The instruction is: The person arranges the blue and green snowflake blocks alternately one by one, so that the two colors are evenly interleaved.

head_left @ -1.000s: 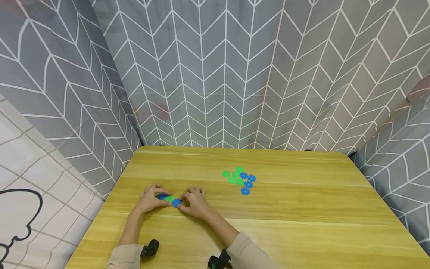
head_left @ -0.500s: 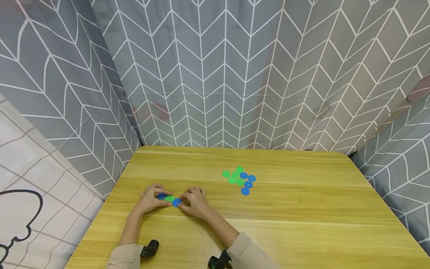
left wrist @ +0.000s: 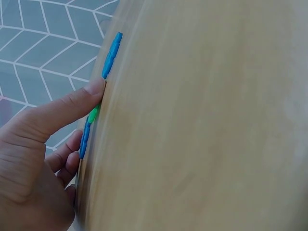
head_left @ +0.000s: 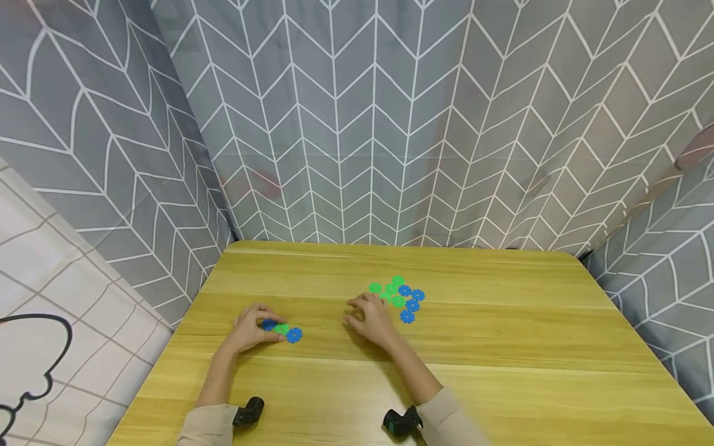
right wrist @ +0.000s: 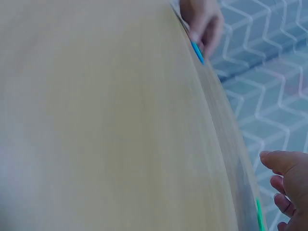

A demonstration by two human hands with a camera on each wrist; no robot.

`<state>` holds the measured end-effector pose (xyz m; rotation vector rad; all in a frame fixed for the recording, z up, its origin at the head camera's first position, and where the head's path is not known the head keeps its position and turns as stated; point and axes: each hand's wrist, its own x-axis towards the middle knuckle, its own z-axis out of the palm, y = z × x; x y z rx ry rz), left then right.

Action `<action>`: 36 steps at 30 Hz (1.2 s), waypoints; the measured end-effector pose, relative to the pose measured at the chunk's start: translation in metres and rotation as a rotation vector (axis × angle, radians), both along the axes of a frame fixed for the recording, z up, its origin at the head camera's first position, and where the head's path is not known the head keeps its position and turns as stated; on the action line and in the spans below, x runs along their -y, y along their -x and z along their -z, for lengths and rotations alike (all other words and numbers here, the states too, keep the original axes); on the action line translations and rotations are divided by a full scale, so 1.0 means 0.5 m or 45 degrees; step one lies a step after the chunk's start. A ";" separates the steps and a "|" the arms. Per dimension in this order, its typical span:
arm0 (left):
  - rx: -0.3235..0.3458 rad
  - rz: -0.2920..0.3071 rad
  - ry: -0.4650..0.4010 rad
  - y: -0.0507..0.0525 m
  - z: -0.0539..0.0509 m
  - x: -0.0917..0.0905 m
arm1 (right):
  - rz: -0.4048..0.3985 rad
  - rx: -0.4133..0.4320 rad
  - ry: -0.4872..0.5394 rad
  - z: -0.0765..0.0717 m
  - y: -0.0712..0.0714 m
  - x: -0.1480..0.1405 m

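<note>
Flat, notched plastic discs form a short row on the table: a blue disc [head_left: 269,324], a green disc [head_left: 281,329] and another blue disc [head_left: 294,335], touching edge to edge. My left hand [head_left: 249,329] grips this row, thumb on the near side and fingers on the far side of the green one. In the left wrist view the thumb presses near the green disc [left wrist: 93,114], with one blue disc [left wrist: 112,55] sticking out beyond it. My right hand [head_left: 372,319] hovers beside the loose discs, fingers loosely bent and holding nothing. It partly hides a green disc [head_left: 385,297].
Several loose green discs [head_left: 398,301] and blue discs [head_left: 412,305] lie flat toward the back middle of the wooden table [head_left: 502,347]. A patterned grey curtain [head_left: 357,124] hangs behind it. Each wrist carries a black camera [head_left: 249,412].
My right hand has let go of the right-hand blue disc and moved right and back to the loose discs. The left hand and the row have stayed in place.
</note>
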<state>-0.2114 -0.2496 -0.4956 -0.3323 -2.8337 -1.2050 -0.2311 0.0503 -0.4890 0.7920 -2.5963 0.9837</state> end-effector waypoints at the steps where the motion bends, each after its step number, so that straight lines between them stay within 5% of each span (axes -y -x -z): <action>1: 0.002 0.001 0.001 0.000 -0.001 0.000 | 0.041 -0.002 0.004 0.001 0.005 -0.018; 13: 0.024 0.010 0.023 -0.001 -0.001 0.003 | 0.367 0.108 -0.078 0.018 0.035 -0.171; 23: 0.015 0.009 0.015 -0.001 -0.001 0.002 | 0.311 0.091 -0.073 0.024 0.030 -0.171; 28: 0.010 0.009 0.012 -0.001 -0.001 0.002 | 0.360 0.082 -0.090 0.020 0.026 -0.170; 36: 0.015 0.009 0.001 0.000 0.000 0.002 | 0.342 0.162 -0.091 0.015 0.024 -0.176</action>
